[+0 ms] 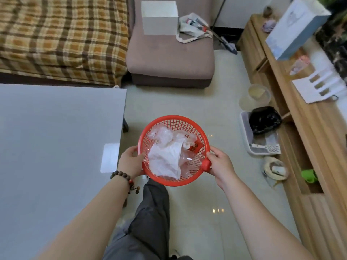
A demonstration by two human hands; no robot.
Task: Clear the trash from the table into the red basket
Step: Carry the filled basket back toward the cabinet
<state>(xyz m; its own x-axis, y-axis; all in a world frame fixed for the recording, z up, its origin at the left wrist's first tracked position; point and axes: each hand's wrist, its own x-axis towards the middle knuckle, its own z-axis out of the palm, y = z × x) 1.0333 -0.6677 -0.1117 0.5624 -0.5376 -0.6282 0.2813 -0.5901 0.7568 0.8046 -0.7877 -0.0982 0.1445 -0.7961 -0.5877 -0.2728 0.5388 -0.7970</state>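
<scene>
I hold the round red basket (176,121) in the air over the floor, just right of the grey table (56,137). My left hand (130,162) grips its left rim, thumb inside. My right hand (218,163) grips the right rim by a red knob. Inside the basket lie a crumpled white paper (165,160), clear plastic wrappers (161,133) and a small red packet (194,147). The part of the tabletop in view shows only a bright reflection.
A plaid-covered sofa (62,38) and a brown seat (169,57) with a white box (159,17) stand beyond. A wooden cabinet (309,137) runs along the right. A tray with a black bag (264,120) and a plastic container (257,96) sit on the tiled floor.
</scene>
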